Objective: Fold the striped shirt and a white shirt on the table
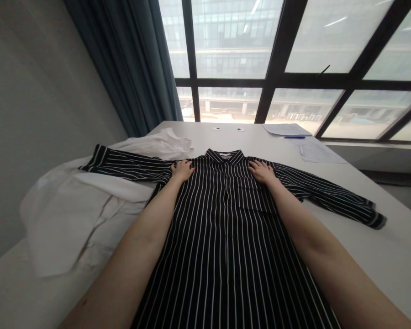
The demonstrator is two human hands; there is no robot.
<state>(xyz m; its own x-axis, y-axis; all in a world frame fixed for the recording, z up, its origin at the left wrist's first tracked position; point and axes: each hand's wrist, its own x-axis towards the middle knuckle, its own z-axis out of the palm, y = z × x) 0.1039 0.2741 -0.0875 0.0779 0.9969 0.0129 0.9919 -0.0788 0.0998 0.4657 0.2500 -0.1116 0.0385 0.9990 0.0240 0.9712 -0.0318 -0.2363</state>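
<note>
A black shirt with white stripes lies front side up on the white table, its collar toward the window and both sleeves spread outward. My left hand rests on the shirt near the left shoulder seam, fingers spread. On the opposite shoulder, above the chest pocket, my right hand lies flat with its fingers apart. The left sleeve reaches over a heap of white cloth, while the right one slants down across the tabletop. The lower part of the shirt runs out of view at the bottom.
Crumpled white cloth covers the table's left side. Papers and a blue pen lie at the far right of the white table. Two small white round objects sit near the back edge. Beyond stand a blue curtain and a black-framed window.
</note>
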